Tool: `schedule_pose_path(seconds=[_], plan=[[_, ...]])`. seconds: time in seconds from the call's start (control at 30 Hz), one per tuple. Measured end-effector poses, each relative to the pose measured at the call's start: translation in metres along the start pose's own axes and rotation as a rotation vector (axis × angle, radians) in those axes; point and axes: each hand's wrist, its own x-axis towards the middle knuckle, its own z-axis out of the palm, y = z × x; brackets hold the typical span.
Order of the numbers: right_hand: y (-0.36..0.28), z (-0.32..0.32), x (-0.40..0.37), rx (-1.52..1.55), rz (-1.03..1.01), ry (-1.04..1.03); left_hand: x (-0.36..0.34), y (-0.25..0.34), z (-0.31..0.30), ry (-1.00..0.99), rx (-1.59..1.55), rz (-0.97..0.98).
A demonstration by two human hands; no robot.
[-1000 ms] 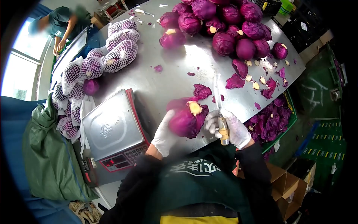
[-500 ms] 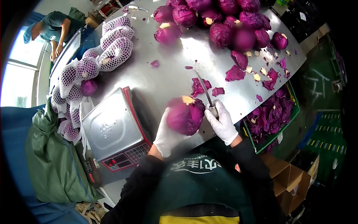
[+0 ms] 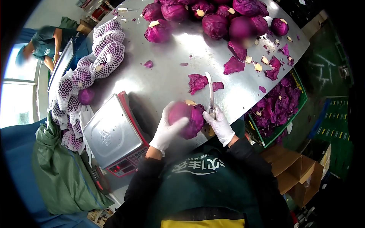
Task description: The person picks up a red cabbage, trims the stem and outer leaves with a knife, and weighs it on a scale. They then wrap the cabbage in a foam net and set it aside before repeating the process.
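Observation:
A red cabbage (image 3: 192,123) with a pale cut stem is held over the front edge of the metal table (image 3: 167,62). My left hand (image 3: 169,127), in a white glove, grips it from the left, thumb across its front. My right hand (image 3: 219,125), gloved too, is closed round the handle of a knife (image 3: 210,89), whose curved blade points away from me. Its fingertips are at the cabbage's right side. Just beyond lie loose purple leaves (image 3: 197,83).
Several cabbages (image 3: 215,26) are piled at the back. Netted cabbages (image 3: 108,57) lie left, behind a scale (image 3: 112,129). A green crate (image 3: 270,138) of leaves stands right, above cardboard boxes (image 3: 292,171). Another person (image 3: 47,43) is at the far left.
My left thumb has come round onto the front of the cabbage. The knife's blade has swung more upright, and my right hand has moved slightly left. The camera view has shifted.

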Motion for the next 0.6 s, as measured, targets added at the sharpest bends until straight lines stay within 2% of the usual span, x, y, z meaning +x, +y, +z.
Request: schedule_pose_path(seconds=[0.1, 0.13, 0.23, 0.3, 0.37, 0.4, 0.43, 0.5, 0.6], plan=[[0.001, 0.000, -0.004, -0.081, -0.077, 0.032, 0.000, -0.005, 0.000, -0.035, 0.113, 0.025], [-0.001, -0.002, -0.004, -0.206, -0.132, 0.021, 0.000, -0.005, 0.002, -0.051, 0.062, 0.074], [-0.012, -0.016, -0.007, -0.609, -0.327, 0.047, -0.006, -0.003, 0.011, -0.061, 0.005, 0.042], [-0.023, -0.023, -0.013, -0.908, -0.492, 0.152, -0.003, -0.021, 0.006, -0.047, 0.169, 0.084], [-0.035, -0.026, -0.023, -1.050, -0.533, 0.095, -0.003, -0.024, 0.007, -0.052, 0.335, 0.140], [-0.038, -0.026, -0.028, -1.128, -0.593, 0.067, -0.004, -0.018, 0.011, -0.097, 0.252, 0.132], [-0.038, -0.027, -0.031, -1.207, -0.654, 0.040, -0.003, -0.019, 0.011, -0.099, 0.308, 0.145], [-0.035, -0.029, -0.033, -1.259, -0.667, 0.000, -0.003, -0.023, 0.010, -0.097, 0.419, 0.174], [-0.036, -0.029, -0.032, -1.299, -0.639, -0.051, -0.006, -0.018, 0.015, -0.095, 0.310, 0.117]])
